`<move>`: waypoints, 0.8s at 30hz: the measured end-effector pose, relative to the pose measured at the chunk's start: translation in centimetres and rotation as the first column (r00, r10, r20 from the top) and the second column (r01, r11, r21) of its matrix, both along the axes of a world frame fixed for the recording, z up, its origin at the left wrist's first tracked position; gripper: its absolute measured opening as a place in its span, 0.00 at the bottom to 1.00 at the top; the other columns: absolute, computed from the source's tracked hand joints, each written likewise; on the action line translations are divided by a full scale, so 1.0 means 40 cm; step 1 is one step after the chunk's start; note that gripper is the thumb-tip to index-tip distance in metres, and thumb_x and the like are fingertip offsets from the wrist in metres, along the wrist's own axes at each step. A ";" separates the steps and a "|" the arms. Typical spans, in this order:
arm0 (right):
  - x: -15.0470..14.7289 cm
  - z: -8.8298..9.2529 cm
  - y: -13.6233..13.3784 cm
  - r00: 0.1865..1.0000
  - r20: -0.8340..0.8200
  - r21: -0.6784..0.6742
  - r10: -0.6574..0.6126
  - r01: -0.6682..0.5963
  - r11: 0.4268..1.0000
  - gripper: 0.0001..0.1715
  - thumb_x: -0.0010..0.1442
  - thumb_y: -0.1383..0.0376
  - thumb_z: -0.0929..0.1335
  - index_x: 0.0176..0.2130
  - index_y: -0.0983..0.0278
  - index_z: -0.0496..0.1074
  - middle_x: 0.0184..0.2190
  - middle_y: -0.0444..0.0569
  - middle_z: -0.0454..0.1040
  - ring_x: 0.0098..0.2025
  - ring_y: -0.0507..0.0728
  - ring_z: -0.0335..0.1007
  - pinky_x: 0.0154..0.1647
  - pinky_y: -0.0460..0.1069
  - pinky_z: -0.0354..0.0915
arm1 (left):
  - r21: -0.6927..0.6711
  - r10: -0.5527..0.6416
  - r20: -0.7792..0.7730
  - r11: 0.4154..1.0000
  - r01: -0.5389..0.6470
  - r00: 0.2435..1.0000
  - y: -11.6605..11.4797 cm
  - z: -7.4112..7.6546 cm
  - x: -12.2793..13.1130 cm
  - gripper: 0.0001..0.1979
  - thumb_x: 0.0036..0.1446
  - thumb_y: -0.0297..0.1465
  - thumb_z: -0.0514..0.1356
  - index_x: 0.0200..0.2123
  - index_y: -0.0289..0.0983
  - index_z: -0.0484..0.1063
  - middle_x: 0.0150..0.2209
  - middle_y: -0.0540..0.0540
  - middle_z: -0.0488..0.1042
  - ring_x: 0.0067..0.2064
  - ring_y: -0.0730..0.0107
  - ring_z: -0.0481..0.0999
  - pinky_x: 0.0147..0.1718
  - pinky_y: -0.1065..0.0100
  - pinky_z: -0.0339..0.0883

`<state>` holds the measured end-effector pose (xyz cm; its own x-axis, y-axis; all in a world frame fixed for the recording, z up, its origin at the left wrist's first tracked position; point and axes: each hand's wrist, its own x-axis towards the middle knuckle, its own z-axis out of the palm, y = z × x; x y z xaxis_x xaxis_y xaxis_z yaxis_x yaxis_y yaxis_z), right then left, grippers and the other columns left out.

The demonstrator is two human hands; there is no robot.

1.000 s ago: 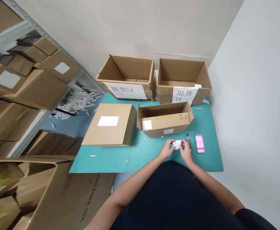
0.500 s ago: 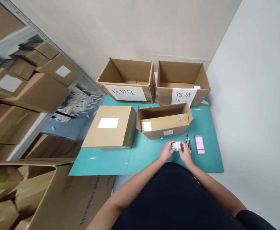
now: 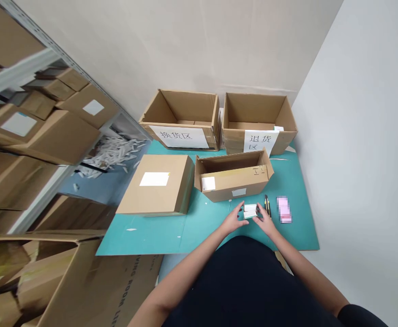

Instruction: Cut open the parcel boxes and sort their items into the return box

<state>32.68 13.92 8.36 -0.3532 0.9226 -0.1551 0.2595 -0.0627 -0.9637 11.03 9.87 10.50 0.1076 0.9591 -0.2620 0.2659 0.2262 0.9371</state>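
A small white box [image 3: 250, 211] with a fold or flap across its upper face and a greenish lower edge is between my two hands, close to the table's front edge. My left hand [image 3: 233, 221] grips its left side, fingers at the back corner and thumb along the front. On the opposite side, my right hand [image 3: 265, 221] holds it with curled fingers and the thumb near the front edge. A yellow-and-black utility knife [image 3: 267, 206] lies just right of the box. Beyond the hands stands an open cardboard box [image 3: 236, 181] with white labels.
A closed carton [image 3: 158, 195] sits left on the green table mat [image 3: 199, 236]. Two open cartons with paper signs, a left one [image 3: 181, 136] and a right one [image 3: 233, 141], stand behind. A pixelated pink item [image 3: 284, 210] lies right. Shelves of boxes [image 3: 62, 131] line the left.
My fingers have spread wider around the small white box, and more of its top with a fold now shows. The view has shifted slightly; the other things stay put.
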 end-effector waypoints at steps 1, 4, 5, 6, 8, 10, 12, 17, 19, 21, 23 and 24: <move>0.004 -0.003 -0.001 1.000 -0.013 -0.008 0.022 -0.022 1.000 0.43 0.55 0.56 0.73 0.67 0.57 0.62 0.65 0.59 0.66 0.62 0.66 0.69 0.53 0.61 0.73 | -0.016 -0.014 0.006 1.000 0.014 1.000 0.000 -0.005 -0.005 0.52 0.46 0.34 0.72 0.71 0.44 0.51 0.70 0.35 0.57 0.63 0.49 0.68 0.54 0.54 0.70; 0.010 -0.009 0.000 0.997 -0.006 -0.016 0.070 -0.071 0.997 0.50 0.50 0.59 0.76 0.68 0.57 0.61 0.65 0.59 0.65 0.62 0.66 0.69 0.54 0.62 0.73 | -0.053 -0.039 -0.013 0.998 0.038 0.999 0.007 -0.017 -0.014 0.51 0.46 0.32 0.72 0.70 0.44 0.51 0.69 0.34 0.59 0.61 0.51 0.72 0.53 0.55 0.71; 0.009 -0.011 0.002 0.997 0.008 -0.013 0.076 -0.076 0.997 0.51 0.49 0.60 0.77 0.68 0.57 0.60 0.64 0.59 0.66 0.61 0.66 0.70 0.53 0.62 0.73 | -0.060 -0.039 -0.028 0.997 0.038 0.999 0.010 -0.019 -0.014 0.51 0.46 0.31 0.71 0.70 0.44 0.51 0.68 0.35 0.60 0.60 0.52 0.73 0.52 0.55 0.71; 0.008 -0.013 0.004 0.997 0.024 -0.007 0.079 -0.078 0.997 0.52 0.48 0.61 0.77 0.68 0.57 0.60 0.64 0.58 0.67 0.60 0.66 0.70 0.53 0.62 0.73 | -0.065 -0.040 -0.041 0.997 0.037 0.998 0.013 -0.020 -0.013 0.50 0.46 0.31 0.71 0.70 0.45 0.52 0.67 0.35 0.62 0.59 0.53 0.73 0.52 0.55 0.72; 0.002 -0.016 0.010 0.995 0.060 0.016 0.075 -0.076 0.997 0.51 0.47 0.62 0.76 0.67 0.57 0.61 0.62 0.57 0.69 0.58 0.65 0.72 0.52 0.62 0.73 | -0.069 -0.038 -0.057 0.997 0.034 0.998 0.020 -0.020 -0.009 0.49 0.47 0.30 0.70 0.69 0.44 0.53 0.65 0.35 0.65 0.58 0.54 0.75 0.51 0.56 0.72; -0.005 -0.018 0.018 0.992 0.108 0.050 0.062 -0.068 0.996 0.50 0.47 0.64 0.75 0.66 0.56 0.62 0.62 0.56 0.69 0.58 0.65 0.73 0.53 0.63 0.73 | -0.071 -0.035 -0.068 0.997 0.031 0.997 0.024 -0.019 -0.004 0.48 0.46 0.29 0.70 0.68 0.43 0.54 0.64 0.36 0.67 0.56 0.54 0.76 0.49 0.57 0.73; -0.011 -0.017 0.024 0.986 0.160 0.084 0.053 -0.067 0.994 0.48 0.47 0.65 0.75 0.65 0.55 0.63 0.62 0.55 0.69 0.59 0.65 0.72 0.55 0.63 0.71 | -0.073 -0.035 -0.084 0.997 0.029 0.996 0.026 -0.018 -0.001 0.47 0.45 0.27 0.70 0.67 0.43 0.56 0.63 0.36 0.68 0.56 0.54 0.76 0.50 0.57 0.73; -0.017 -0.011 0.029 0.977 0.199 0.108 0.071 -0.094 0.990 0.46 0.46 0.66 0.74 0.63 0.55 0.65 0.61 0.55 0.70 0.57 0.66 0.74 0.56 0.63 0.70 | -0.082 -0.035 -0.135 0.996 0.024 0.990 0.026 -0.019 0.000 0.45 0.44 0.25 0.69 0.66 0.43 0.58 0.62 0.37 0.69 0.56 0.53 0.76 0.51 0.56 0.72; -0.018 -0.010 0.028 0.976 0.207 0.116 0.073 -0.099 0.988 0.44 0.46 0.67 0.73 0.62 0.55 0.66 0.60 0.55 0.71 0.58 0.66 0.73 0.57 0.64 0.69 | -0.083 -0.036 -0.147 0.996 0.024 0.988 0.026 -0.017 -0.001 0.45 0.44 0.25 0.69 0.65 0.42 0.58 0.62 0.37 0.70 0.57 0.54 0.76 0.52 0.56 0.72; -0.018 -0.010 0.027 0.975 0.214 0.123 0.069 -0.097 0.988 0.42 0.46 0.67 0.73 0.61 0.55 0.67 0.60 0.55 0.71 0.59 0.67 0.72 0.58 0.65 0.68 | -0.072 -0.036 -0.168 0.997 0.024 0.985 0.026 -0.014 -0.002 0.44 0.43 0.25 0.69 0.64 0.42 0.59 0.62 0.37 0.70 0.58 0.53 0.75 0.53 0.55 0.71; -0.020 -0.009 0.027 0.977 0.207 0.128 0.057 -0.085 0.988 0.41 0.46 0.67 0.74 0.59 0.56 0.68 0.59 0.55 0.72 0.58 0.67 0.73 0.57 0.65 0.69 | -0.057 -0.039 -0.187 0.998 0.029 0.982 0.025 -0.009 -0.003 0.43 0.43 0.25 0.69 0.63 0.42 0.61 0.61 0.38 0.70 0.59 0.53 0.74 0.54 0.55 0.70; -0.021 -0.008 0.027 0.978 0.200 0.128 0.051 -0.078 0.989 0.41 0.46 0.66 0.74 0.59 0.55 0.68 0.58 0.54 0.72 0.58 0.67 0.73 0.56 0.64 0.70 | -0.052 -0.042 -0.193 0.998 0.033 0.980 0.024 -0.007 -0.003 0.42 0.43 0.25 0.69 0.63 0.43 0.61 0.61 0.38 0.71 0.59 0.53 0.74 0.55 0.55 0.70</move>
<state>31.85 14.99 8.03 -0.3874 0.9161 -0.1031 0.4435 0.0872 -0.8920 10.89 10.83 10.20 0.0858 0.9411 -0.3269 0.4510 0.2559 0.8550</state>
